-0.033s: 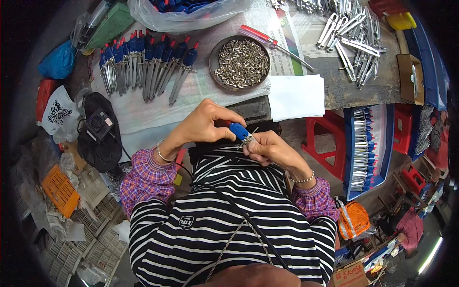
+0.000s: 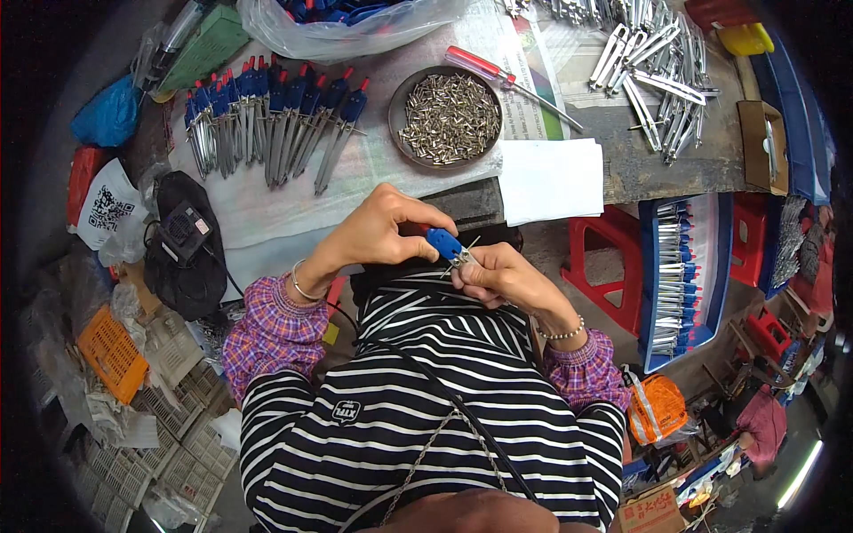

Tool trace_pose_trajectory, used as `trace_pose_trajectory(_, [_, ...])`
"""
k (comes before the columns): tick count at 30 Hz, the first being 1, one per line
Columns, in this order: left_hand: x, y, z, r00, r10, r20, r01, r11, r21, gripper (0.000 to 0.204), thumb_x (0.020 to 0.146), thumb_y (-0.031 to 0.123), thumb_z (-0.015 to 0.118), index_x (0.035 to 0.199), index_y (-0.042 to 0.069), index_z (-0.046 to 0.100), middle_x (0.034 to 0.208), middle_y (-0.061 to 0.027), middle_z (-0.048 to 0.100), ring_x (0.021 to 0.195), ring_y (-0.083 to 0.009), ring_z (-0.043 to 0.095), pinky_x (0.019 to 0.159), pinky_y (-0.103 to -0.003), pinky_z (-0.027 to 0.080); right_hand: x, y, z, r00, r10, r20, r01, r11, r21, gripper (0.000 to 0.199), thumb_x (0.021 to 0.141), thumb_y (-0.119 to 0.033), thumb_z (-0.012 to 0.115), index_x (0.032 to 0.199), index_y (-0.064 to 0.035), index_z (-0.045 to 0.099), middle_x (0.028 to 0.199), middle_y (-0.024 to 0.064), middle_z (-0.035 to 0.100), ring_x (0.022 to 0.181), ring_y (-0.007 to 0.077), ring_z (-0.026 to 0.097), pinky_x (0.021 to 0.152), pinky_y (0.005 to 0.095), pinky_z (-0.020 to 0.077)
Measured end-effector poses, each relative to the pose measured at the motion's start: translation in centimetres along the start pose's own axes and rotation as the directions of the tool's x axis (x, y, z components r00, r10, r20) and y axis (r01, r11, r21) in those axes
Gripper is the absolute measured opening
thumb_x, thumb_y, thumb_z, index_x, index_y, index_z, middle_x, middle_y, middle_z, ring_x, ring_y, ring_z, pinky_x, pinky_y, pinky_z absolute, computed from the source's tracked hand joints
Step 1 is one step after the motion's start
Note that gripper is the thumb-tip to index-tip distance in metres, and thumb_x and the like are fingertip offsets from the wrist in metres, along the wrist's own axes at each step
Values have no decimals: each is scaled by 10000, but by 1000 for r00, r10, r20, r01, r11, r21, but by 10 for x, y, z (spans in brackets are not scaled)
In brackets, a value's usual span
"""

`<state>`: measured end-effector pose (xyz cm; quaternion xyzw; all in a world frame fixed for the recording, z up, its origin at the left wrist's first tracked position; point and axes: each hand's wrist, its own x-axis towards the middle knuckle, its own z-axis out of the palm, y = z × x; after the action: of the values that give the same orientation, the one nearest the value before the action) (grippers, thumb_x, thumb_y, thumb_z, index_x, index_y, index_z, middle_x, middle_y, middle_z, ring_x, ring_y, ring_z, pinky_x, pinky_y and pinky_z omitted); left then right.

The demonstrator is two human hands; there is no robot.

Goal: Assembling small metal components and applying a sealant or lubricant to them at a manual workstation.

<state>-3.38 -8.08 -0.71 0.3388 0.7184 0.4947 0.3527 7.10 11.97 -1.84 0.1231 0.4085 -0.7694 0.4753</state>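
Tool (image 2: pixel 442 242) held between our two hands, over our striped lap (image 2: pixel 435 311)! Our left hand (image 2: pixel 391 226) has thumb and forefinger closed on its blue head; our right hand (image 2: pixel 508 274) pinches the metal parts beside it, so it spans both grips. Beyond, we've white paper (image 2: pixel 553 180), then the bowl (image 2: pixel 396 99) of pins (image 2: pixel 451 120), then a screwdriver (image 2: pixel 471 62).

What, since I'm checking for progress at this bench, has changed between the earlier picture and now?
Nothing has visibly changed: nothing moved, was taken hold of or let go. The left hand still has finger and thumb at the blue end of the metal piece, and the right hand still grips its metal part. The bowl of small metal pins and the red-handled screwdriver stayed put.
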Motion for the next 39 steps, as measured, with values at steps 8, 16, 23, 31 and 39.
trace_pose_trajectory(8, [-3, -3, 3, 996, 36, -87, -33, 999, 26, 300, 596, 16, 737, 894, 17, 697, 794, -111, 694, 684, -148, 666, 610, -242, 507, 0, -3, 1, 999, -18, -31, 19, 1000, 11, 228, 946, -197, 470, 834, -19, 559, 581, -51, 434, 453, 21, 318, 399, 173, 237])
trace_pose_trajectory(16, [0, -1, 0, 1000, 13, -28, -13, 1000, -15, 296, 596, 13, 728, 890, 18, 698, 775, -106, 692, 647, -141, 654, 583, -237, 494, -2, -5, -1, 1000, 4, -29, -5, 1000, -31, 241, 940, -229, 501, 838, -23, 573, 566, -62, 426, 450, 11, 307, 405, 160, 230])
trace_pose_trajectory(23, [1, -1, -1, 999, 26, -23, -27, 999, -30, 297, 597, 18, 734, 892, 11, 697, 764, -99, 692, 643, -130, 652, 577, -229, 492, -3, -6, 1, 1000, 13, -27, -14, 999, -36, 250, 942, -240, 496, 840, -26, 573, 565, -62, 420, 447, 10, 304, 400, 165, 226])
trace_pose_trajectory(31, [-1, -5, 0, 998, 34, -45, -36, 999, -36, 307, 599, 23, 746, 901, 31, 692, 758, -84, 688, 627, -129, 639, 562, -229, 483, -1, -5, 0, 1000, 8, -8, -8, 1000, -16, 248, 945, -244, 493, 851, -25, 565, 578, -60, 424, 451, 12, 299, 400, 166, 224])
trace_pose_trajectory(39, [-1, 1, -4, 1000, 25, -1, -25, 999, -29, 296, 592, 18, 739, 884, 22, 695, 752, -92, 685, 618, -135, 633, 556, -241, 474, 1, 1, 0, 1000, -7, 24, 7, 1000, 2, 251, 950, -231, 484, 853, -12, 555, 574, -47, 421, 453, 18, 300, 399, 172, 216])
